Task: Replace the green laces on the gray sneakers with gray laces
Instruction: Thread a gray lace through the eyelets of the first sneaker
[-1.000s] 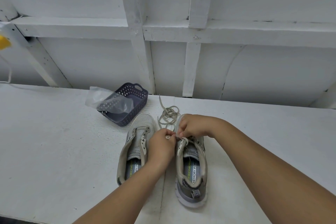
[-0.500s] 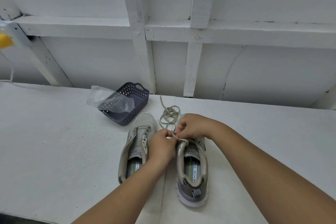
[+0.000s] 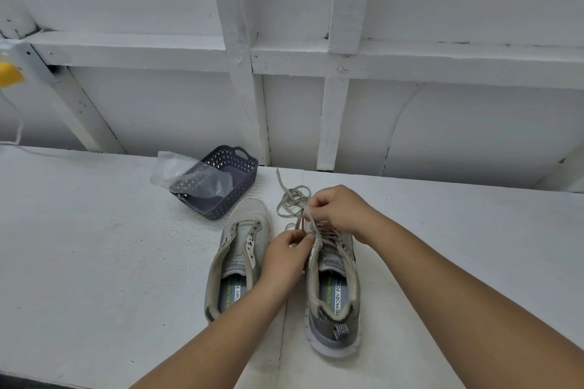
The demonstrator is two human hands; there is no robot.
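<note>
Sneakers, gray, two side by side on white table (image 3: 94, 246): left sneaker (image 3: 235, 259) unlaced, right sneaker (image 3: 335, 287) partly laced; dark basket (image 3: 227, 186) with plastic bag (image 3: 186, 174) behind; right hand (image 3: 339, 210) and left hand (image 3: 287, 257) each pinching gray lace (image 3: 292, 199).

**White surface and its load**

The white painted surface (image 3: 94, 246) runs up to a white framed wall. On it stand 2 gray sneakers side by side, toes toward the wall: the left sneaker (image 3: 240, 249) without a lace, the right sneaker (image 3: 335, 287) partly laced. A loose gray lace (image 3: 292, 199) lies coiled just beyond the right toe. A dark perforated basket (image 3: 227, 186) sits near the left toe, with a clear plastic bag (image 3: 177, 170) draped over its rim.
</note>
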